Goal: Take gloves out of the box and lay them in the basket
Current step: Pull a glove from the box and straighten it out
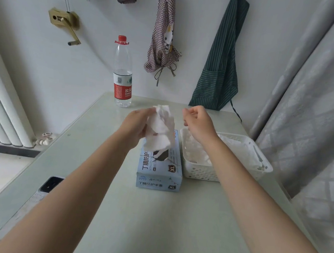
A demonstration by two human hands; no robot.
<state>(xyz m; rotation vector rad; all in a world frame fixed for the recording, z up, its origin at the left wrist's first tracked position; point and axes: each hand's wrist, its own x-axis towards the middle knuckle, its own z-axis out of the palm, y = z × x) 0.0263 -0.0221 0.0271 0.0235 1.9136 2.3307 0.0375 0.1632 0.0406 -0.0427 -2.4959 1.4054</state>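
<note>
While our left hand pinches a crumpled white glove hanging lengthwise above the box at frame centre, we note the basket just right — nearer our right hand, loosely curled, empty.

A pale greenish surface runs up to a white wall. At its far edge, left of centre, stands an upright clear water bottle with a red cap and red label. Near the middle lies a light blue glove box marked XL, long side pointing away from the viewer. Just beside it on the right sits a white perforated plastic basket with white gloves inside. On the near left edge rests a dark phone.
</note>
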